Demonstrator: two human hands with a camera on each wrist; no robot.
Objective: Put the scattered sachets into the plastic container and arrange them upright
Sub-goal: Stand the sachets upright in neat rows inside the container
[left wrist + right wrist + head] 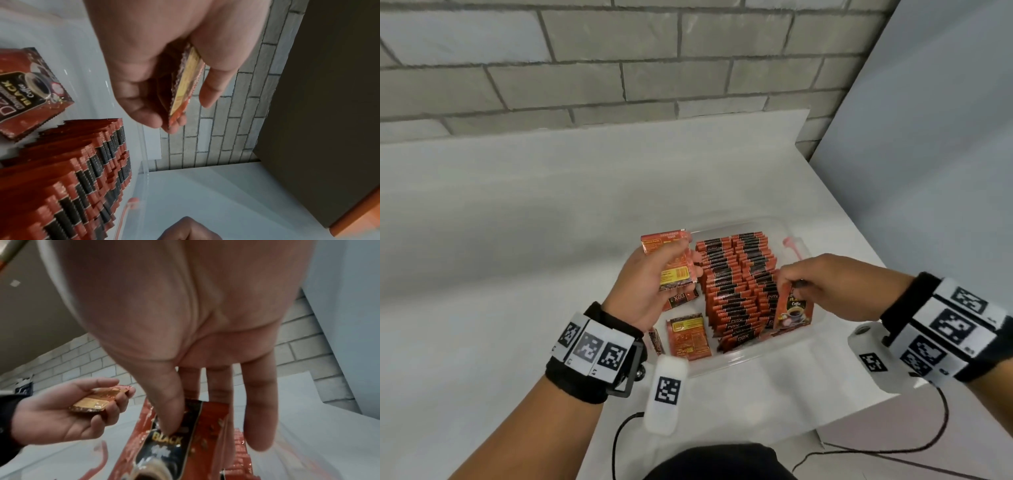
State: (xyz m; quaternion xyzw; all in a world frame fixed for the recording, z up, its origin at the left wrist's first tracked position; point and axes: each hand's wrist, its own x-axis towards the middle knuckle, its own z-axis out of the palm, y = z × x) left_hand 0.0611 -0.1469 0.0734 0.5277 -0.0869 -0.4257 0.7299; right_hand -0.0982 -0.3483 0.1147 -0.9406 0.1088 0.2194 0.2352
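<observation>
- Your left hand [650, 291] hovers over the left end of the plastic container [753, 359], fingers curled round a small stack of sachets [671, 263], held back-side up. The left wrist view shows thumb and fingers clamping the stack edge-on; how many it holds can't be told.
- Below that hand, inside the container's left end, a few loose sachets [688, 337] lie flat on the floor of it, not yet stood up. One more lies partly hidden under your left hand.
- Middle of the container: upright rows of sachets [736, 287] packed on edge, running from the far wall toward the near wall, filling most of the space.
- Your right hand [822, 287] is at the right side of those rows, thumb and forefinger pinching the top edge of a single sachet [792, 310], front face toward you, bottom edge down by the near-right end of the rows. Other fingers extended, per the right wrist view.
- Step in hand, by my reading: seating this one sachet upright against the rows. Task looks well along.
- Next move likely calls for sliding it in flush against its neighbours, then feeding from your left-hand stack and standing up the flat ones at the left end.
</observation>
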